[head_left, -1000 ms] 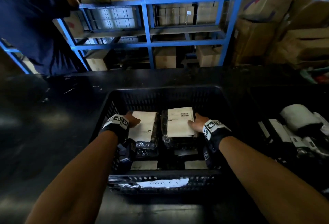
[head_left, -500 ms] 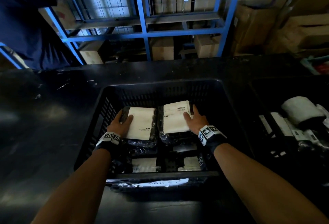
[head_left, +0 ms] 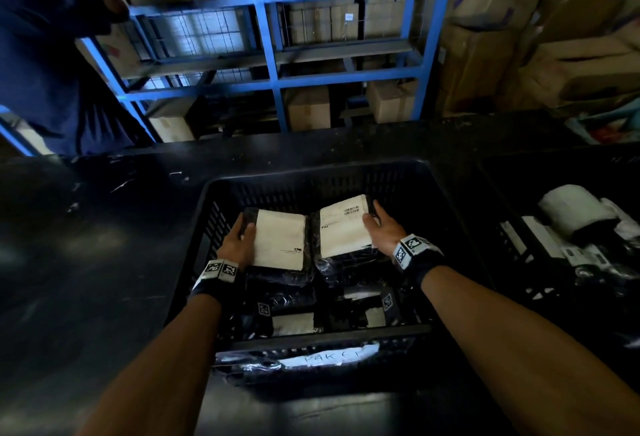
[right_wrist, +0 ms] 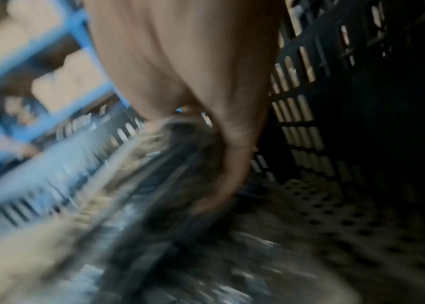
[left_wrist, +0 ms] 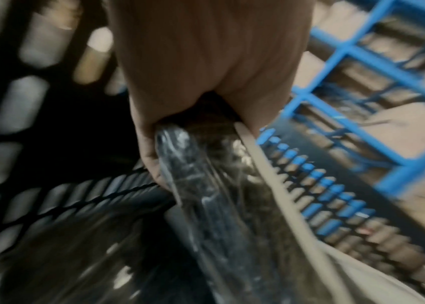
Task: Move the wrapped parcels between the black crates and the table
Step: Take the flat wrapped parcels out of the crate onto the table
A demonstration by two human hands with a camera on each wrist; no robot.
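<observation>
Two plastic-wrapped parcels with pale labels lie side by side inside the black crate (head_left: 311,175). My left hand (head_left: 239,238) grips the left parcel (head_left: 278,239) at its left edge, thumb on top, fingers under. In the left wrist view the left hand (left_wrist: 159,144) curls round the left parcel's (left_wrist: 206,185) wrapped edge. My right hand (head_left: 381,227) grips the right parcel (head_left: 343,231) by its right edge; the blurred right wrist view shows the right hand (right_wrist: 222,164) curled round the right parcel (right_wrist: 170,164). More wrapped parcels (head_left: 294,323) lie lower in the crate.
The crate sits on a dark table (head_left: 86,245). A second black crate (head_left: 519,200) at the right holds white and wrapped parcels (head_left: 571,213). Blue shelving (head_left: 270,71) with cardboard boxes stands behind. A person in dark blue (head_left: 41,71) stands at the far left.
Both hands have slid out from the labels to the outer edges of the two parcels and closed round them. The right parcel's outer edge is tipped up a little.
</observation>
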